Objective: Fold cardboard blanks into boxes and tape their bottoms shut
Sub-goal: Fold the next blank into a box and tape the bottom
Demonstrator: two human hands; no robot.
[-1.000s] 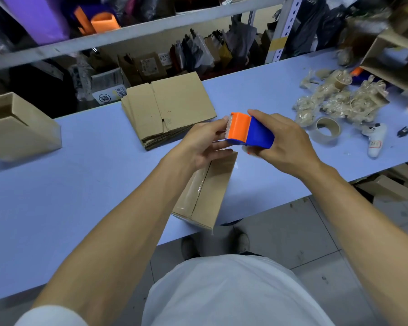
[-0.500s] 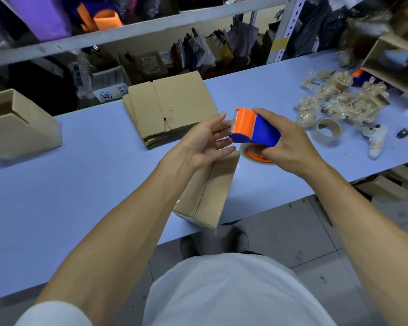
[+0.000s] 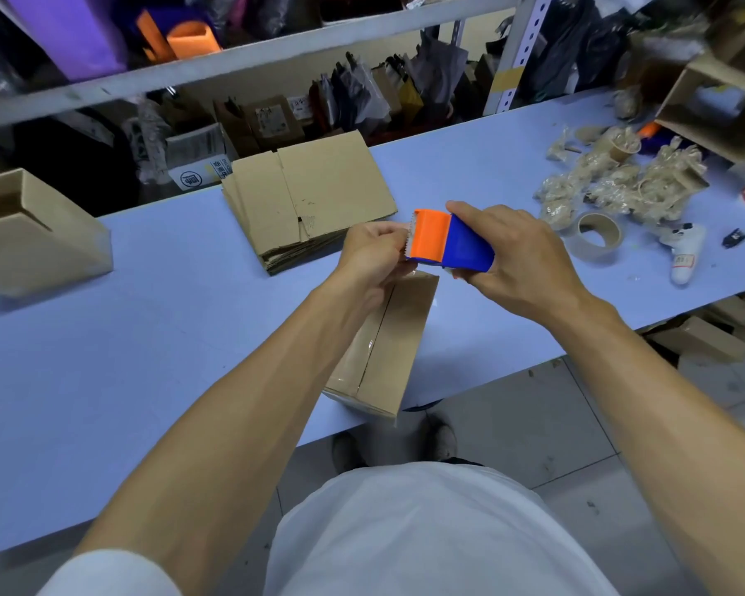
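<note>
A folded cardboard box [image 3: 388,350] lies bottom-up at the table's front edge, clear tape along part of its centre seam. Above its far end my right hand [image 3: 517,260] grips an orange and blue tape dispenser [image 3: 448,245]. My left hand [image 3: 370,255] is at the dispenser's toothed orange end, its fingers curled and pinching the tape end there. The tape itself is hard to make out. A stack of flat cardboard blanks [image 3: 310,200] lies just beyond the hands.
The light blue table [image 3: 125,346] holds an open assembled box [image 3: 31,234] at far left. At right are an empty tape core [image 3: 598,236], crumpled tape scraps [image 3: 611,182], a white bottle [image 3: 684,255] and another open box [image 3: 723,105]. Shelving stands behind.
My left hand, open half a second ago, has curled its fingers at the dispenser's cutter end. The dispenser stays above the box's far end.
</note>
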